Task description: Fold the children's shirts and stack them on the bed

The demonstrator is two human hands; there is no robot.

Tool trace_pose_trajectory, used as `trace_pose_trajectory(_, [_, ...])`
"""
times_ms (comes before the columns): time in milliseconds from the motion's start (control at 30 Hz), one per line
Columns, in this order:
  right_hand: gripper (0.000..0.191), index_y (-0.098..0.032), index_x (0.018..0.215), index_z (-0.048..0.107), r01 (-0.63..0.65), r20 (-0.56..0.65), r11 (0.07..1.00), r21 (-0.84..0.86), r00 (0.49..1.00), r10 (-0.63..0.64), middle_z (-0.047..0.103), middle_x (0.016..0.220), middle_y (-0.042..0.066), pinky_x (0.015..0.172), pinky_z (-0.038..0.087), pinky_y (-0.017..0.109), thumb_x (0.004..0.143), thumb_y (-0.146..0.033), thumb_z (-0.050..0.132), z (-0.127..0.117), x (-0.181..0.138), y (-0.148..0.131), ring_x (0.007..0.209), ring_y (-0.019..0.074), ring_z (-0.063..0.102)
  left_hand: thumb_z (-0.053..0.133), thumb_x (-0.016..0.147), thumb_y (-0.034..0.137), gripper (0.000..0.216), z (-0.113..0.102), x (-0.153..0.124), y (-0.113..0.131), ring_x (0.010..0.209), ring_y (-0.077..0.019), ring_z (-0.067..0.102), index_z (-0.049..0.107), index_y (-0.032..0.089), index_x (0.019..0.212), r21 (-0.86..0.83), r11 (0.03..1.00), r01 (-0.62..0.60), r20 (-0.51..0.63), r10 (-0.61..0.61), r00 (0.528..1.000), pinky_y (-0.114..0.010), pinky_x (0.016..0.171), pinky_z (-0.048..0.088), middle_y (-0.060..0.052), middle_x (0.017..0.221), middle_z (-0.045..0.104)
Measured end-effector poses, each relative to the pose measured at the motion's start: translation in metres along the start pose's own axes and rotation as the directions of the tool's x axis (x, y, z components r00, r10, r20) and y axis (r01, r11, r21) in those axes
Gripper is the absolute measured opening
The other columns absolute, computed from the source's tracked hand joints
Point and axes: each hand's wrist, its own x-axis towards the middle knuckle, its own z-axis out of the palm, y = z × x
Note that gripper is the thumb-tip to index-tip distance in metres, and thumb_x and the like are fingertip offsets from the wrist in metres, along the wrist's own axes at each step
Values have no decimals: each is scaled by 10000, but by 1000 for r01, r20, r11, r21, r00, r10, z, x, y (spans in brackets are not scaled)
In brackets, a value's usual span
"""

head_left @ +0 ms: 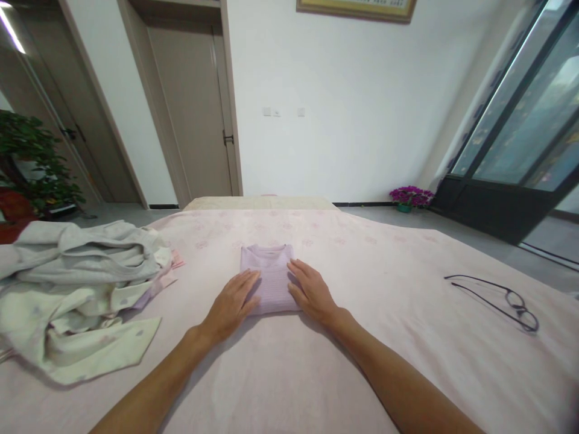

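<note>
A small lilac garment (270, 274), folded into a neat rectangle, lies in the middle of the pale pink bed sheet (362, 337). My left hand (233, 303) rests flat on its lower left edge, fingers stretched out and together. My right hand (310, 290) lies flat on its right side, fingers likewise extended. Neither hand grips anything.
A heap of unfolded light grey and cream clothes (76, 289) sits at the left of the bed. A pair of glasses (502, 299) lies at the right. Beyond the bed are doors, a potted plant (31, 163), purple flowers (411, 197) and a glass door.
</note>
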Motion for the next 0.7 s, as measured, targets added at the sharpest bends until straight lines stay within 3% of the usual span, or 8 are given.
trace_pose_trajectory(100, [487,-216,1451,428,56,219,998,6,974,-56,440,1488,110,1144,296,499,1002,-398,385,-2,-4,3,1383,254,380,490,928,533,647,4,-2,-1,1413,-289,342,359,236,1486,54,998,-16,199,5,980,-513,1152,260,-120,1540,366])
trace_pose_trajectory(233, [564,-200,1484,380,3,318,1000,3,948,-4,359,1533,119,1157,262,521,1000,-489,356,-8,-9,6,1420,270,318,623,842,443,756,4,-8,-5,1430,-300,307,314,259,1506,64,998,-3,236,-12,972,-523,1143,265,-118,1574,290])
trace_pose_trajectory(333, [647,-217,1488,367,79,309,997,22,948,-82,376,1526,119,1165,231,524,934,-523,498,-19,-13,2,1418,279,320,634,806,298,739,1,-13,-7,1409,-279,355,348,266,1487,44,999,-13,174,5,985,-482,1141,297,-104,1560,331])
trace_pose_trajectory(433, [694,-240,1451,417,201,262,979,33,944,-202,460,1475,102,1165,228,506,821,-409,656,-28,-17,-5,1370,273,399,600,818,239,662,0,-17,-7,1379,-269,403,403,254,1451,48,998,-32,119,26,993,-482,1141,314,-102,1530,389])
trace_pose_trajectory(567, [640,-210,1387,484,273,180,962,3,946,-269,543,1396,111,1108,338,453,757,-170,591,-23,-19,-8,1289,247,493,549,902,294,518,-1,-19,-7,1355,-257,437,458,232,1408,45,998,-44,93,40,995,-468,1128,352,-109,1493,445])
trace_pose_trajectory(700, [510,-208,1295,557,244,97,970,-17,966,-241,645,1260,112,1004,448,420,787,-157,540,-13,-18,1,1145,239,602,574,908,402,551,-5,-19,-9,1329,-263,470,443,263,1425,-3,998,-59,87,59,994,-464,1116,373,-95,1477,469])
